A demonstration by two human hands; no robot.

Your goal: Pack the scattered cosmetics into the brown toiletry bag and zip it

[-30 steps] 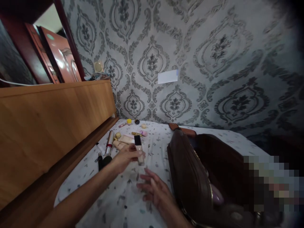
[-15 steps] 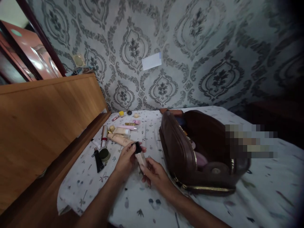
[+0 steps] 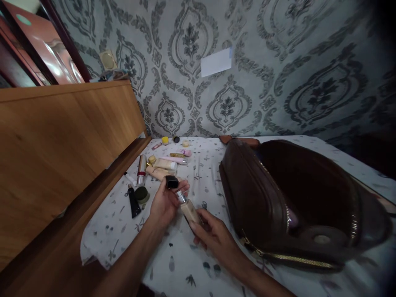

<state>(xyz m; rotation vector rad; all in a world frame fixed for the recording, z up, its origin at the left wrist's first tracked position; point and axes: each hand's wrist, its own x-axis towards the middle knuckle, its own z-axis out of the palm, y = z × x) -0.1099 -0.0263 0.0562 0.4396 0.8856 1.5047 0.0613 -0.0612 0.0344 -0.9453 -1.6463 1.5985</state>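
Note:
My right hand [image 3: 213, 234] grips a small beige foundation bottle [image 3: 189, 210] by its body, tilted with the neck up and to the left. My left hand [image 3: 166, 202] pinches the bottle's black square cap [image 3: 171, 182], which is lifted off the silver neck. Both hands hover over a white printed bedsheet [image 3: 173, 260]. An open brown leather cosmetic bag [image 3: 278, 206] lies just to the right of my hands.
Several cosmetics lie on the sheet beyond my left hand: a beige tube [image 3: 161, 165], a silver and red lipstick [image 3: 142, 169], a black tube [image 3: 134, 204], a pink tube [image 3: 177, 160]. A wooden headboard [image 3: 62, 144] runs along the left. Patterned wallpaper [image 3: 247, 82] is behind.
My right hand came up and took the bottle's body. My left hand pulled the black cap off the neck. The camera view shifted, and the bag now looks closer.

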